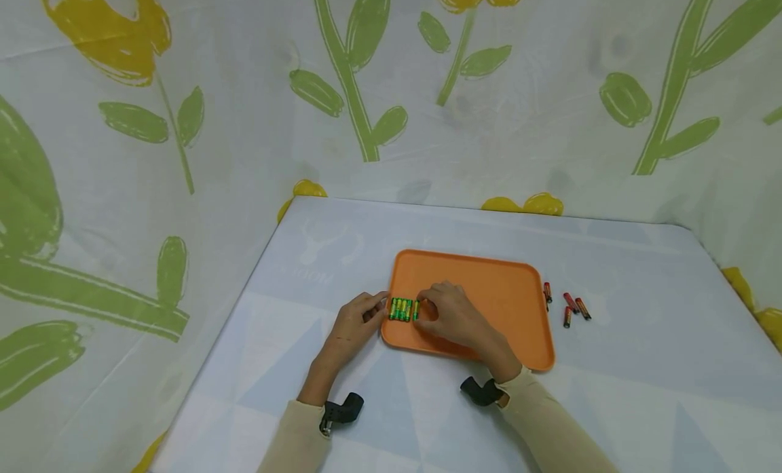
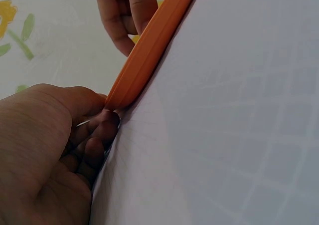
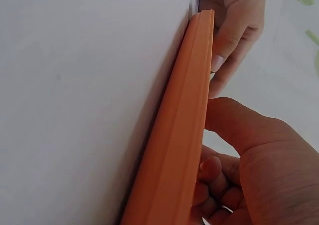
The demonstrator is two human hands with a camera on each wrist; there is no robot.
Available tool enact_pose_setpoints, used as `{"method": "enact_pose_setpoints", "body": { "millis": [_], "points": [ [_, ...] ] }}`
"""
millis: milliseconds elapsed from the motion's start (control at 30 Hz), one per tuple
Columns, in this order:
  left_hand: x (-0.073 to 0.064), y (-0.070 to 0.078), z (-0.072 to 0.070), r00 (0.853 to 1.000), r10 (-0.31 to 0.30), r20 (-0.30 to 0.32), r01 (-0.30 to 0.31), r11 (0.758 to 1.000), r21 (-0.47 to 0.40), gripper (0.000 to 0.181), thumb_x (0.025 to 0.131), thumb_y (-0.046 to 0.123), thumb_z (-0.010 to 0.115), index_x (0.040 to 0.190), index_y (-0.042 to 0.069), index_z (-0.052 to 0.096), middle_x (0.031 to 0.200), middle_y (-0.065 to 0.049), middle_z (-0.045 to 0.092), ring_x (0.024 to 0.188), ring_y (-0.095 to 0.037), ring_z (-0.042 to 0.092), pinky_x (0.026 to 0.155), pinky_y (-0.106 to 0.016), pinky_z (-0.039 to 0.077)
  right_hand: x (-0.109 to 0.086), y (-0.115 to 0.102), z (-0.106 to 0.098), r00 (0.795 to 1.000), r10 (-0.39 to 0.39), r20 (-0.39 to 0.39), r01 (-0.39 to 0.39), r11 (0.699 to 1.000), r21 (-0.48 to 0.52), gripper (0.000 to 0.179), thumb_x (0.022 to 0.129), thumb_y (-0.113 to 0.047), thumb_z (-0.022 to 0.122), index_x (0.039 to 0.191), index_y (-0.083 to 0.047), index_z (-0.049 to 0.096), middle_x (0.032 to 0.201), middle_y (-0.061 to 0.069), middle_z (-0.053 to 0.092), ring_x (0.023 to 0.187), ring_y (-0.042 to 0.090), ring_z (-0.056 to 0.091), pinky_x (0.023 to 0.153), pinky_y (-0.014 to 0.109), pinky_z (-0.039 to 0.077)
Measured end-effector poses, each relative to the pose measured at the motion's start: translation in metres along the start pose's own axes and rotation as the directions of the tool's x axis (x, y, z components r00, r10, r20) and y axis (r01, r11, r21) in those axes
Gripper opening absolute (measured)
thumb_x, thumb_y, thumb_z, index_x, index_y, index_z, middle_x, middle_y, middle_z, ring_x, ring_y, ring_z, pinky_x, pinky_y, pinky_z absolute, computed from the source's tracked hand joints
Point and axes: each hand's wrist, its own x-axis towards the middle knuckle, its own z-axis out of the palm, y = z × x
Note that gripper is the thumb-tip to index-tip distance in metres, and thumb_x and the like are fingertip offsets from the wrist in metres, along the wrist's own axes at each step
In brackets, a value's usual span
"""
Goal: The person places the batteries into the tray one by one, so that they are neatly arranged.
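An orange tray [image 1: 489, 303] lies on the table. Along its left side stands a close row of several green batteries [image 1: 400, 309], parallel to one another. My right hand [image 1: 455, 313] reaches over the tray and pinches one more green battery [image 1: 416, 310] by its ends, between thumb and fingers, a small gap right of the row. My left hand [image 1: 356, 322] is at the tray's left edge; the left wrist view shows its thumb and fingertips gripping the tray rim [image 2: 144, 60]. In the right wrist view the tray wall [image 3: 174, 120] hides the batteries and the right fingertips.
Several red batteries [image 1: 567, 317] lie loose on the table [image 1: 635, 364], just right of the tray. Dark wrist mounts [image 1: 344, 408] sit on both wrists. A floral cloth [image 1: 244, 120] hangs behind and left of the table.
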Motion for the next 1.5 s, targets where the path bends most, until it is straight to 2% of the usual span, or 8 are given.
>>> {"method": "enact_pose_setpoints", "body": {
  "millis": [600,967,1267,1500],
  "points": [
    [0.0,0.001,0.0,1.0,-0.001,-0.001,0.001,1.0,-0.003,0.039,0.099,0.014,0.066,0.137,0.008,0.063,0.092,0.004,0.059,0.078,-0.011,0.052,0.067,-0.025,0.046,-0.001,-0.003,-0.001,1.0,0.023,0.008,-0.023,1.0,-0.01,0.046,0.08,-0.034,0.086,0.114,-0.007,0.072,0.087,-0.003,0.056,0.084,0.015,0.044,0.073,0.034,0.032],
    [0.0,0.002,0.001,1.0,-0.007,-0.007,0.007,1.0,-0.002,0.04,0.097,0.012,0.068,0.136,0.008,0.063,0.093,0.004,0.059,0.078,-0.011,0.051,0.068,-0.024,0.046,-0.019,-0.005,-0.029,0.996,-0.056,-0.074,0.053,0.998,-0.041,0.042,0.081,-0.027,0.086,0.111,-0.002,0.071,0.073,-0.004,0.045,0.078,0.015,0.042,0.072,0.037,0.028],
    [0.0,-0.001,0.003,1.0,-0.017,-0.01,0.017,1.0,0.003,0.039,0.098,0.014,0.067,0.137,0.01,0.063,0.094,0.004,0.059,0.077,-0.011,0.051,0.067,-0.025,0.046,-0.043,0.02,-0.046,0.994,-0.03,-0.101,0.022,0.996,-0.082,0.04,0.08,-0.025,0.087,0.109,-0.003,0.071,0.072,-0.007,0.041,0.074,0.013,0.039,0.072,0.038,0.028],
    [0.001,-0.005,0.004,1.0,-0.018,-0.007,0.018,1.0,0.01,0.039,0.099,0.016,0.067,0.138,0.012,0.063,0.093,0.006,0.058,0.078,-0.012,0.052,0.067,-0.025,0.046,-0.063,0.044,-0.058,0.995,0.002,-0.103,-0.008,0.998,-0.058,0.036,0.08,-0.02,0.087,0.107,-0.003,0.07,0.073,-0.006,0.041,0.075,0.015,0.04,0.069,0.036,0.031]
  ]
}}
